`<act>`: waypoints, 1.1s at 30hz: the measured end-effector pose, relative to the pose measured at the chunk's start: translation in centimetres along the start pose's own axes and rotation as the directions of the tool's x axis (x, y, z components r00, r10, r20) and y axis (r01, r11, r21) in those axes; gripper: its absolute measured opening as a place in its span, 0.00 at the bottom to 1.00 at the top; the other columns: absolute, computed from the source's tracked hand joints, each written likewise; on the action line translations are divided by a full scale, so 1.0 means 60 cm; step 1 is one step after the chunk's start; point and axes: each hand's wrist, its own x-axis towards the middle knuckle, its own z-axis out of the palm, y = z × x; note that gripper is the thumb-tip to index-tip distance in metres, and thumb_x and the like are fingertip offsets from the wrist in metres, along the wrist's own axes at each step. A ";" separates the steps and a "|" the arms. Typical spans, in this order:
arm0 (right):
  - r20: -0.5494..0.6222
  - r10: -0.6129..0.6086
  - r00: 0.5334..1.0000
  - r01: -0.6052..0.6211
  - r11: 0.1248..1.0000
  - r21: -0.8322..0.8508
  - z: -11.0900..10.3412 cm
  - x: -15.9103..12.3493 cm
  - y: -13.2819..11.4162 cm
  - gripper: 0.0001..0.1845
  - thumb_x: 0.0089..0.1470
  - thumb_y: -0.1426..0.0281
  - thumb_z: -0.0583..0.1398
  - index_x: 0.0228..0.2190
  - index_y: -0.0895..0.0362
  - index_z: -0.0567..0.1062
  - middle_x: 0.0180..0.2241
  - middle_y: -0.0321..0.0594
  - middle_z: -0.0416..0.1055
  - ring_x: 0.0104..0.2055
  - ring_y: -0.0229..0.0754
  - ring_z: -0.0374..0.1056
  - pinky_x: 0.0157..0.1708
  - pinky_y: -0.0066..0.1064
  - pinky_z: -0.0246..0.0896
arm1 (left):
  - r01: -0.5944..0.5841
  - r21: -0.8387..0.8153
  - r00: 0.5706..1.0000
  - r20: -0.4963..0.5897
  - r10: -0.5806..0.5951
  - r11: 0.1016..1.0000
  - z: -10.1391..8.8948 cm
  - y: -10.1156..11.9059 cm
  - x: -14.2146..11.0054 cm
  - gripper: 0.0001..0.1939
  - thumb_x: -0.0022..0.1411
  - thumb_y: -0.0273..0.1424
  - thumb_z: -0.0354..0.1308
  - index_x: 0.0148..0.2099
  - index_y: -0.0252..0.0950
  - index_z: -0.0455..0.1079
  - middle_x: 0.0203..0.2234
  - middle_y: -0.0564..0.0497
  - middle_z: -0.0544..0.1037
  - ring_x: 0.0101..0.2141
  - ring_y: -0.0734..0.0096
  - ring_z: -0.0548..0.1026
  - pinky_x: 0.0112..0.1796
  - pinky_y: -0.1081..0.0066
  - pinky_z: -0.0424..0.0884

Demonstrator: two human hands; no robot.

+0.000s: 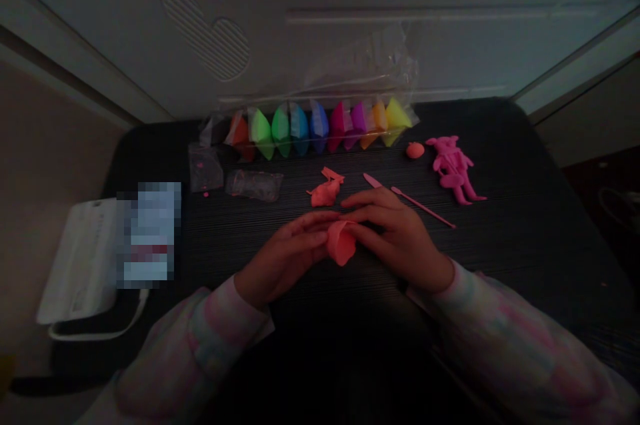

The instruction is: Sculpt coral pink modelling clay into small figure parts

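Note:
Between my two hands is a hollow, cup-shaped piece of coral modelling clay (pixel 341 245), its opening tilted toward me. My left hand (pixel 293 248) grips its left wall with the fingers behind it. The right side and upper rim are pinched by my right hand (pixel 395 231). Just beyond the fingers lies a crumpled lump of the same coral clay (pixel 326 191). A pink clay knife (pixel 371 180) is partly hidden behind my right hand, and beside it lies a thin pink modelling tool (pixel 425 207).
Several coloured clay packets (pixel 300 131) line the table's back edge in clear plastic. At right lie a small orange clay ball (pixel 415 150) and a pink clay figure (pixel 453 168). Empty clear wrappers (pixel 254 185), a phone (pixel 150 231) and a white cabled device (pixel 83 261) are left.

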 end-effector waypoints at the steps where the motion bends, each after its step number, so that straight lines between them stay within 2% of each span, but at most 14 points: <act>1: 0.003 -0.008 1.000 0.008 1.000 -0.017 0.000 0.000 0.000 0.06 0.52 0.72 0.57 0.31 0.54 0.74 0.37 0.40 0.73 0.41 0.42 0.69 0.41 0.39 0.63 | 0.007 0.007 1.000 -0.004 -0.007 1.000 -0.001 0.000 0.000 0.10 0.54 0.27 0.57 0.41 0.34 0.72 0.37 0.48 0.77 0.37 0.69 0.73 0.38 0.70 0.67; 4: 0.021 -0.020 1.000 0.021 0.999 -0.040 -0.001 0.000 -0.001 0.07 0.52 0.71 0.57 0.33 0.53 0.75 0.37 0.39 0.74 0.41 0.42 0.68 0.41 0.39 0.62 | 0.029 0.042 0.999 -0.034 -0.027 0.999 -0.001 -0.002 0.001 0.10 0.56 0.31 0.56 0.39 0.33 0.73 0.32 0.48 0.78 0.34 0.70 0.73 0.36 0.70 0.68; 8: 0.028 -0.003 1.000 0.001 0.998 0.069 -0.005 0.000 -0.005 0.09 0.50 0.68 0.60 0.36 0.55 0.75 0.37 0.42 0.73 0.42 0.42 0.68 0.41 0.37 0.64 | 0.067 0.046 0.998 -0.015 -0.066 0.997 0.000 -0.002 0.000 0.09 0.56 0.31 0.57 0.38 0.34 0.74 0.31 0.50 0.78 0.33 0.73 0.73 0.34 0.73 0.68; 13: 0.013 0.143 0.990 -0.143 0.965 0.219 -0.013 0.003 -0.005 0.08 0.53 0.71 0.56 0.33 0.52 0.75 0.39 0.38 0.73 0.43 0.39 0.68 0.44 0.37 0.63 | 0.045 0.008 0.999 -0.025 -0.045 0.999 -0.001 -0.001 0.001 0.09 0.57 0.32 0.55 0.37 0.34 0.73 0.31 0.49 0.77 0.32 0.72 0.73 0.34 0.71 0.68; 20: 0.102 0.245 0.964 -0.265 0.882 0.390 -0.009 0.005 -0.002 0.06 0.52 0.70 0.58 0.30 0.53 0.76 0.36 0.36 0.73 0.41 0.37 0.68 0.44 0.34 0.65 | 0.072 0.012 0.997 -0.015 -0.072 0.997 0.001 -0.001 0.000 0.10 0.57 0.33 0.55 0.38 0.34 0.73 0.31 0.49 0.77 0.31 0.72 0.72 0.33 0.72 0.67; 25: 0.116 0.261 0.958 -0.286 0.872 0.398 -0.007 0.006 -0.004 0.05 0.51 0.70 0.59 0.31 0.53 0.76 0.36 0.37 0.73 0.41 0.38 0.68 0.44 0.34 0.64 | 0.074 -0.014 0.997 0.009 -0.073 0.997 0.001 -0.002 0.000 0.10 0.58 0.32 0.55 0.38 0.33 0.73 0.31 0.49 0.77 0.31 0.73 0.72 0.32 0.73 0.67; 30: 0.018 0.309 0.951 -0.295 0.885 0.361 -0.010 0.006 -0.001 0.10 0.56 0.68 0.53 0.37 0.52 0.74 0.35 0.37 0.73 0.40 0.38 0.68 0.43 0.34 0.63 | 0.068 -0.142 0.996 -0.050 -0.076 0.988 0.005 0.005 -0.001 0.10 0.59 0.32 0.53 0.40 0.35 0.72 0.36 0.50 0.76 0.36 0.71 0.72 0.38 0.71 0.68; 33: 0.033 0.304 0.952 -0.296 0.888 0.352 -0.011 0.001 0.000 0.14 0.56 0.64 0.53 0.43 0.51 0.70 0.39 0.38 0.72 0.39 0.39 0.67 0.41 0.35 0.63 | 0.052 -0.212 0.998 -0.027 -0.059 0.976 0.008 0.011 -0.001 0.10 0.59 0.32 0.52 0.41 0.37 0.71 0.38 0.51 0.75 0.38 0.72 0.72 0.37 0.73 0.68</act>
